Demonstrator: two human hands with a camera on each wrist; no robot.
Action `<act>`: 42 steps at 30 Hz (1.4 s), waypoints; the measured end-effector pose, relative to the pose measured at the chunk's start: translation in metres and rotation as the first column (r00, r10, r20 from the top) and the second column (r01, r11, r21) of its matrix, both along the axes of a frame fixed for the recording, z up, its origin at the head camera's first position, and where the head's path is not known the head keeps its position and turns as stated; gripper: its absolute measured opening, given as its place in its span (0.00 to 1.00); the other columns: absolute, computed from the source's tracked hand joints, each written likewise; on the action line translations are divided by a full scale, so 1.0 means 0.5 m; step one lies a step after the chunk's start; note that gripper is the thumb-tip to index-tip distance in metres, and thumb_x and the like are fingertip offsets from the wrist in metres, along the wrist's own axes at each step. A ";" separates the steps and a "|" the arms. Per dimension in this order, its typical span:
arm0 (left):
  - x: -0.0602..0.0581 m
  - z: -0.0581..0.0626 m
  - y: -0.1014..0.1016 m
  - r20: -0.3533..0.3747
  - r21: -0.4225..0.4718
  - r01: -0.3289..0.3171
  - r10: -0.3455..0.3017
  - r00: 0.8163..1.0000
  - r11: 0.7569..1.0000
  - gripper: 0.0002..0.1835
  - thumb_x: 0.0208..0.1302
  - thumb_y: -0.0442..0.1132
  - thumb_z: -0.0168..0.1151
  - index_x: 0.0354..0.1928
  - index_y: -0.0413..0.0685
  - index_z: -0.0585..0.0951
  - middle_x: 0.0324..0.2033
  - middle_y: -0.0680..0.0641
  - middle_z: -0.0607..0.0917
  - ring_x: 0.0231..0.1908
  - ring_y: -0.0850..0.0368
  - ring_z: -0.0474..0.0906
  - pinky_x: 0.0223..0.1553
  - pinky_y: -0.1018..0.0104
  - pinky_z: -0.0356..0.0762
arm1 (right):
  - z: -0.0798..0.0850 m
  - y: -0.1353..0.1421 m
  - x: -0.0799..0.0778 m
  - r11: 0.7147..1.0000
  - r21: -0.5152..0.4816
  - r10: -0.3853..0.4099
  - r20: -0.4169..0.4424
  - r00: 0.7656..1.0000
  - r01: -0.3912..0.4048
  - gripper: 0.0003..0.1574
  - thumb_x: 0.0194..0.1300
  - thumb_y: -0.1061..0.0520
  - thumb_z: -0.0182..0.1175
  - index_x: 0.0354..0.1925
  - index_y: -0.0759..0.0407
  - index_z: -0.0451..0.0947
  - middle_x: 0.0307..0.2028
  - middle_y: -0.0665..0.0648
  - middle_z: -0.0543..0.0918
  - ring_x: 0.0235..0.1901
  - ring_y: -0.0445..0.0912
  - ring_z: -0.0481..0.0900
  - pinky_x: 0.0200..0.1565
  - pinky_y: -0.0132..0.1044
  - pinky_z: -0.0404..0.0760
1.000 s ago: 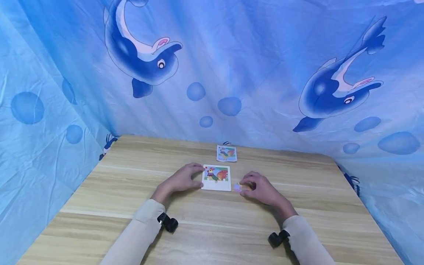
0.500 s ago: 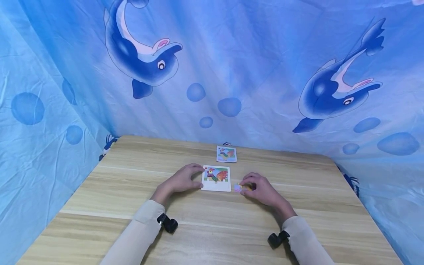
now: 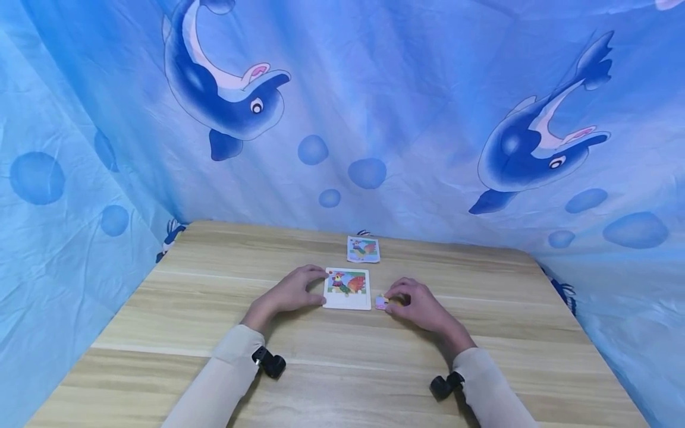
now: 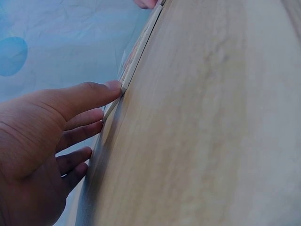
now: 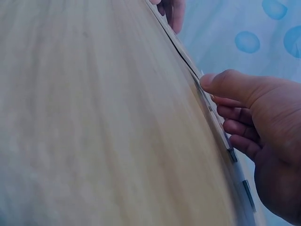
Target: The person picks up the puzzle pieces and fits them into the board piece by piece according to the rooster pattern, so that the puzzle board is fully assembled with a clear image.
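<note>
In the head view, a white-framed jigsaw board with a rooster picture lies mid-table, its lower strip white. My left hand touches the board's left side, thumb at the near corner and index finger at the far one. In the left wrist view the left thumb meets the board's edge. Right of the board, my right hand pinches small jigsaw pieces between thumb and fingers, on the table. Palm and fingers partly hide them. More piece edges show under the right hand in the right wrist view.
A paper card with the same rooster picture lies behind the board, close to the table's back edge. The wooden table stretches toward me and to both sides. A blue dolphin-print curtain hangs behind and beside it.
The head view has shifted slightly, so everything sits a little further left. Both hands stay almost still beside the board and pieces; the right fingers have shifted only slightly over the pieces.
</note>
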State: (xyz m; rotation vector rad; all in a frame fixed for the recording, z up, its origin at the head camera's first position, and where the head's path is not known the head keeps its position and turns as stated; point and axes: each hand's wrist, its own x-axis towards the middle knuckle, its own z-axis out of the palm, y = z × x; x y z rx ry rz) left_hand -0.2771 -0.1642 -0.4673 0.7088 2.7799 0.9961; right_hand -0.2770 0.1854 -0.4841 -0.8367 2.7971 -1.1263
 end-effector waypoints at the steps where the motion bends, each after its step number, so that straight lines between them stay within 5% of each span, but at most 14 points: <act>1: 0.000 -0.001 0.001 -0.002 -0.001 0.001 -0.001 1.000 1.000 0.35 0.62 0.43 0.73 0.70 0.41 0.76 0.69 0.37 0.75 0.71 0.37 0.69 0.75 0.41 0.66 | 0.001 -0.001 0.001 1.000 0.003 -0.002 0.001 1.000 0.002 0.13 0.62 0.52 0.75 0.46 0.48 0.89 0.49 0.49 0.83 0.50 0.44 0.79 0.50 0.34 0.80; 13: -0.005 -0.013 0.000 -0.002 -0.011 -0.005 0.005 1.000 1.000 0.35 0.62 0.44 0.73 0.70 0.41 0.76 0.70 0.38 0.74 0.72 0.37 0.69 0.75 0.41 0.66 | 0.018 -0.042 0.004 0.999 -0.017 0.037 -0.018 0.999 -0.038 0.14 0.62 0.50 0.75 0.46 0.48 0.89 0.50 0.47 0.84 0.55 0.46 0.79 0.63 0.53 0.79; 29: 0.000 -0.005 0.002 -0.017 -0.013 0.006 -0.006 1.000 1.000 0.35 0.60 0.44 0.73 0.69 0.41 0.76 0.69 0.38 0.76 0.71 0.39 0.70 0.75 0.42 0.66 | 0.021 -0.147 -0.010 0.992 -0.048 0.115 -0.006 0.993 -0.116 0.14 0.63 0.54 0.73 0.48 0.53 0.89 0.51 0.49 0.84 0.54 0.46 0.80 0.60 0.45 0.81; 42: 0.002 0.003 0.003 -0.030 -0.016 0.011 -0.012 0.999 1.000 0.35 0.60 0.43 0.73 0.69 0.39 0.76 0.68 0.38 0.76 0.70 0.38 0.71 0.74 0.41 0.67 | 0.008 -0.193 -0.020 0.992 0.017 0.125 -0.094 0.988 -0.124 0.13 0.63 0.52 0.74 0.45 0.53 0.89 0.46 0.50 0.84 0.50 0.44 0.79 0.56 0.43 0.82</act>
